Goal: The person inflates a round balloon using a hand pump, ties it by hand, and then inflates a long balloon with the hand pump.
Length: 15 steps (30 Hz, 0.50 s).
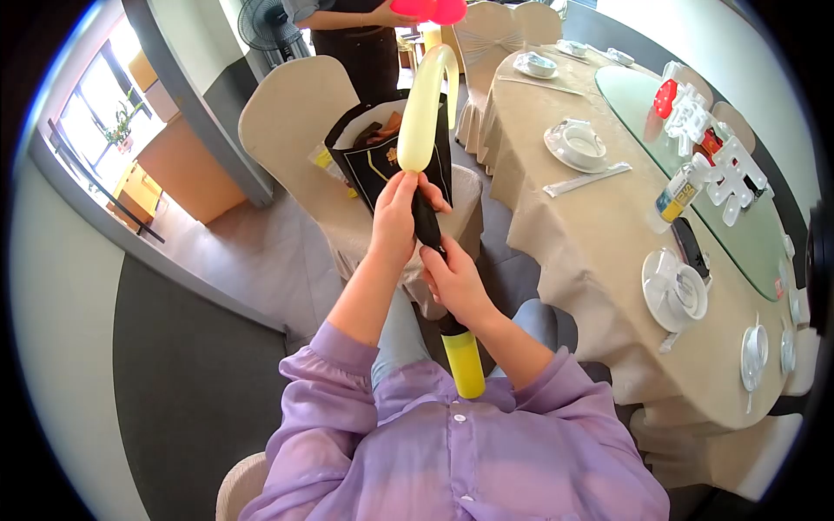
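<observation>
A pale yellow long balloon (420, 122), partly inflated and bent over at its top, stands upright on the tip of a black and yellow balloon pump (465, 365). My left hand (397, 217) is closed around the balloon's neck where it meets the black nozzle. Lower down, the fingers of my right hand (456, 280) are wrapped round the pump's black part. The pump's yellow end points down toward my lap. Part of its black body is hidden behind my right hand.
A black bag (354, 169) stands on a covered chair (295, 113) ahead. On the right, a round table (573, 226) carries wrapped dishes, a bottle (680, 193) and a glass turntable (630, 95). Another person (352, 52) holds a pinkish-red balloon (430, 9) beyond, near a fan (265, 30).
</observation>
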Available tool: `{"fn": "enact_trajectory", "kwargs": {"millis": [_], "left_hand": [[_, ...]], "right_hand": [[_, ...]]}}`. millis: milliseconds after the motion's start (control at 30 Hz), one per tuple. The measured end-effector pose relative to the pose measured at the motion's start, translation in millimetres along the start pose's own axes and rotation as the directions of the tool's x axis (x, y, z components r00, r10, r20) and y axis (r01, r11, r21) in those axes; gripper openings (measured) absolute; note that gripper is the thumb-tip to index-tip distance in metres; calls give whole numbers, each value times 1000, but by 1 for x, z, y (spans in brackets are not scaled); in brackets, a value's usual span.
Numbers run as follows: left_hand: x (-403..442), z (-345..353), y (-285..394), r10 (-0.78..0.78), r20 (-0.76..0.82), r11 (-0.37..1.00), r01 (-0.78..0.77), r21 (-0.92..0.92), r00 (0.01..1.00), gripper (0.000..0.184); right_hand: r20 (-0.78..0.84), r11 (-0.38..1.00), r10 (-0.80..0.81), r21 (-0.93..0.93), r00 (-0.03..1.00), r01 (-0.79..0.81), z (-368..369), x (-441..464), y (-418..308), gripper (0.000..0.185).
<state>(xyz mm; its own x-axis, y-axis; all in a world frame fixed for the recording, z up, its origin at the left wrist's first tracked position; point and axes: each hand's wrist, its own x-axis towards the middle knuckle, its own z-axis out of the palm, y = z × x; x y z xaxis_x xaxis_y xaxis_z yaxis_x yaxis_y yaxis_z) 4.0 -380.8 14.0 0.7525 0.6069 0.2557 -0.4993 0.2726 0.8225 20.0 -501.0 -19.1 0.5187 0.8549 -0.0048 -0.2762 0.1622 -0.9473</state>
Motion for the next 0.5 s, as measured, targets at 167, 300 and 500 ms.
{"fn": "enact_trajectory", "kwargs": {"millis": [167,300,500], "left_hand": [[1,-4,-21,-103,-142,994,109,31,985,19],[46,-40,-7,170,-220,979,-139,149,961,20],[43,-32,84,330,-8,890,-308,336,944,22]], "right_hand": [[-74,997,69,-42,995,-73,-6,-2,15,19],[-46,963,168,-206,985,-174,-12,-30,42,19],[-159,997,-22,68,987,33,-65,-6,5,17]]}}
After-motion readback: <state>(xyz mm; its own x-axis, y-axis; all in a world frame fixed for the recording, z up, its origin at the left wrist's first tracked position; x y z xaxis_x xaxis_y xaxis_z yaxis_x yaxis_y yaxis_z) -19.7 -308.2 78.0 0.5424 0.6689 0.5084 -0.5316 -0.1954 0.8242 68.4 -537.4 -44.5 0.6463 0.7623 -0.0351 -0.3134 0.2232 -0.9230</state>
